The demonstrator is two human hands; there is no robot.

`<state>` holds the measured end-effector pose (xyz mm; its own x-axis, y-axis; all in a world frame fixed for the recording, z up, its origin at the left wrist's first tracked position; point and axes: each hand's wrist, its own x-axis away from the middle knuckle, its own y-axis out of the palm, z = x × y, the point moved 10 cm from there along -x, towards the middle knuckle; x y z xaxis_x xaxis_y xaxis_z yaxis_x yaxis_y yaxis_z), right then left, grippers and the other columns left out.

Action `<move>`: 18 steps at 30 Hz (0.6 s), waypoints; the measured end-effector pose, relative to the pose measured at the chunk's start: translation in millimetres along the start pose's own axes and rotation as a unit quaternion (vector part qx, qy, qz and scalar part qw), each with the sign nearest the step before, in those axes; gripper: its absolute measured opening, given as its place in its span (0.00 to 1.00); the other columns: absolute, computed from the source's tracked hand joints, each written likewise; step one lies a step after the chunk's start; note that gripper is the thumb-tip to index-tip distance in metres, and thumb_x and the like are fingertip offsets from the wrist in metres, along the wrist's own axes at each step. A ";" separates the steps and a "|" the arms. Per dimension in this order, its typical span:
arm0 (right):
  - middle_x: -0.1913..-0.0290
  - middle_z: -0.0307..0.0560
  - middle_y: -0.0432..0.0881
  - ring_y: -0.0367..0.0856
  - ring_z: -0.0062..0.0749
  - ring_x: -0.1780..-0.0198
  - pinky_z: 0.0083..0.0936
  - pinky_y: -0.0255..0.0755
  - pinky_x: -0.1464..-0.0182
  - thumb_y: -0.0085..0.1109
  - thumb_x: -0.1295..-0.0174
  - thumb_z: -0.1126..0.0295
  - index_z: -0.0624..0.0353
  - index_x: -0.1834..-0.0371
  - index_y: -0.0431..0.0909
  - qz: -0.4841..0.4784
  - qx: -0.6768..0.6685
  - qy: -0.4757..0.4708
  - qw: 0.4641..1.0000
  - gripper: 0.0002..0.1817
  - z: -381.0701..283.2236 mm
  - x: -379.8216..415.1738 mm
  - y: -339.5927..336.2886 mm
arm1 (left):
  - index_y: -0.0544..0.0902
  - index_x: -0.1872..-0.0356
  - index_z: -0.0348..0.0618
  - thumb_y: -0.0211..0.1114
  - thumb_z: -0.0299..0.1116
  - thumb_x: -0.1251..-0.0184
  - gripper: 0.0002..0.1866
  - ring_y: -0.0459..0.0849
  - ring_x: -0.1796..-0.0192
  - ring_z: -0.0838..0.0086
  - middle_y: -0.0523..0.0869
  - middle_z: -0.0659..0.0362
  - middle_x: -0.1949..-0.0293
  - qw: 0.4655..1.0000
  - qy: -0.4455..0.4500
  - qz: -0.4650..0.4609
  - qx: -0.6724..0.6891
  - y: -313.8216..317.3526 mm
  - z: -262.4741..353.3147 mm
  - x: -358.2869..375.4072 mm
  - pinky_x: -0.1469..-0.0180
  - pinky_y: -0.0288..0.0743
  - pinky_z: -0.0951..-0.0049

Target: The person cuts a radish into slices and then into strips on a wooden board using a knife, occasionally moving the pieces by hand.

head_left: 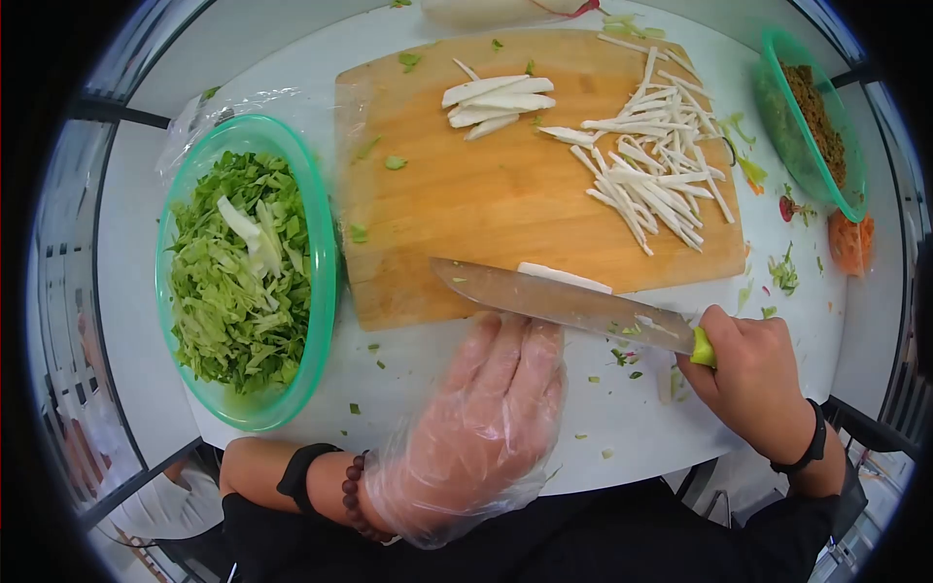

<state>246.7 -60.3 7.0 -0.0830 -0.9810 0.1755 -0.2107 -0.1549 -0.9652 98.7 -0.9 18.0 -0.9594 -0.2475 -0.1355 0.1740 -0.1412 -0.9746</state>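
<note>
My right hand [753,374], bare, is closed around the light green handle of a large kitchen knife [573,306]. The blade points left, across the near edge of the wooden cutting board [437,204]. My left hand [486,408] wears a clear plastic glove. Its fingers are together and bent down against the near side of the blade; whatever lies under them is hidden. Just beyond the blade lies a white radish strip [566,277]. Farther up the board are a small stack of radish slices [498,100] and a loose heap of thin radish sticks [661,165].
A green basket [326,262] of shredded lettuce [243,311] stands at the left. At the far right are a green basket [792,136] with brown food and a bag [851,243] of orange shreds. A whole white radish [496,10] lies behind the board. Scraps dot the white table [389,418].
</note>
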 end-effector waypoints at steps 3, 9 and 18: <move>0.78 0.44 0.79 0.82 0.44 0.76 0.38 0.70 0.76 0.78 0.52 0.65 0.58 0.68 0.70 -0.005 0.007 0.007 1.000 0.21 2.7 2.2 1.8 | 0.86 0.58 0.30 0.70 0.27 0.47 0.15 0.84 0.42 0.54 0.83 0.47 0.48 1.000 0.002 -0.006 0.000 -0.2 -0.4 -2.4 0.33 0.76 0.53; 0.79 0.43 0.78 0.82 0.42 0.77 0.38 0.69 0.76 0.79 0.56 0.66 0.58 0.69 0.70 -0.005 0.015 0.008 1.000 0.22 3.0 6.8 -0.3 | 0.87 0.57 0.31 0.71 0.28 0.48 0.16 0.85 0.42 0.55 0.83 0.47 0.46 1.000 -0.010 -0.005 0.019 -0.4 -3.1 -3.7 0.35 0.77 0.55; 0.81 0.44 0.77 0.81 0.42 0.77 0.38 0.70 0.76 0.79 0.56 0.67 0.58 0.67 0.71 -0.016 0.001 0.024 1.000 0.22 8.7 11.0 0.0 | 0.87 0.56 0.32 0.72 0.30 0.48 0.18 0.85 0.42 0.58 0.84 0.50 0.45 0.999 -0.013 -0.028 0.024 -1.7 -5.3 -5.1 0.34 0.75 0.55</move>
<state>254.2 -72.1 7.2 -0.1220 -0.9689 0.2153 -0.2114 -0.1866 -0.9594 102.1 5.7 19.3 -0.9619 -0.2623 -0.0767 0.1323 -0.2018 -0.9705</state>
